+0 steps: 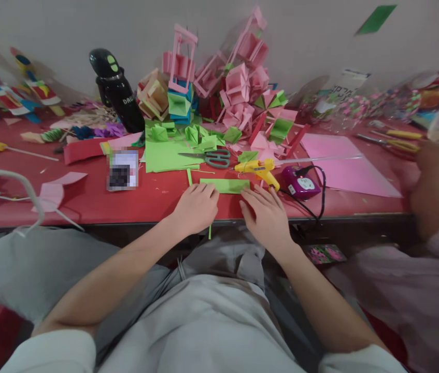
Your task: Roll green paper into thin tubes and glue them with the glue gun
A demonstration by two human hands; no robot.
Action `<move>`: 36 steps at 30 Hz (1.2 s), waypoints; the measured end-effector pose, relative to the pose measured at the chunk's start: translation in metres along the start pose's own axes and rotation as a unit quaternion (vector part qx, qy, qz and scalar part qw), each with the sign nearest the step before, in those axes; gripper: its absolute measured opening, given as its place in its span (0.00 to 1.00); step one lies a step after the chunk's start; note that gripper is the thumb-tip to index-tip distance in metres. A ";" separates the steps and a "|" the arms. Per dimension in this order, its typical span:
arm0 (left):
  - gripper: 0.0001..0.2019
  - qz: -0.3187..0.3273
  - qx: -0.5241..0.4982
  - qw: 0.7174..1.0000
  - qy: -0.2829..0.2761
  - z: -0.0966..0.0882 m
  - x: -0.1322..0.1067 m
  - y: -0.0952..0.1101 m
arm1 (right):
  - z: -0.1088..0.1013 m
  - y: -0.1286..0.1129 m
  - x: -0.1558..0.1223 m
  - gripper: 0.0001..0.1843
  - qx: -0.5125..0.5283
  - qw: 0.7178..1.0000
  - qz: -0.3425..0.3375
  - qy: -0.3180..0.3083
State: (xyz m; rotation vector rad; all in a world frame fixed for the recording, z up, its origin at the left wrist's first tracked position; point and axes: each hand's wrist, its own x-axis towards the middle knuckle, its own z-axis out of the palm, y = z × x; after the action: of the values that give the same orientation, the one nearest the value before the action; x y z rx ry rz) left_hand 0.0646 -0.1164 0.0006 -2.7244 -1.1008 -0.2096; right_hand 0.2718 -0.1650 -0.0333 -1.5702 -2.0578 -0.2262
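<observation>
A light green paper strip (225, 186) lies flat near the table's front edge. My left hand (196, 208) rests on its left end, fingers bent and pressed together. Beneath that hand a thin green sliver (210, 231) hangs over the edge. At the strip's right end, my right hand (268, 213) touches it with fingertips stretched out and thumb apart. Just beyond the strip lie grey-handled scissors (218, 158) and a yellow glue gun (258, 168). Folded green paper pieces (199, 137) sit on a green sheet (160, 161) behind.
Pink paper models (242, 83) pile up against the wall, beside a black bottle (120, 93). A purple power box (300, 182) with a black cable stands right of the glue gun. Pink sheets (355, 168) lie farther right, near another person's arm (437, 181).
</observation>
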 end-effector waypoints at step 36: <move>0.15 0.029 -0.119 0.992 -0.014 0.009 0.029 -0.043 | 0.024 -0.004 0.062 0.15 0.035 0.988 -0.068 -0.134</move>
State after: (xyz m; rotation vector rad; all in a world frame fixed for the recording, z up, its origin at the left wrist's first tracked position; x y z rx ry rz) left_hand 0.0554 -0.0643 0.0033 -2.9726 -1.0637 -0.3147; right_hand 0.2496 -0.1032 -0.0214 -1.4861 -2.3546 0.0088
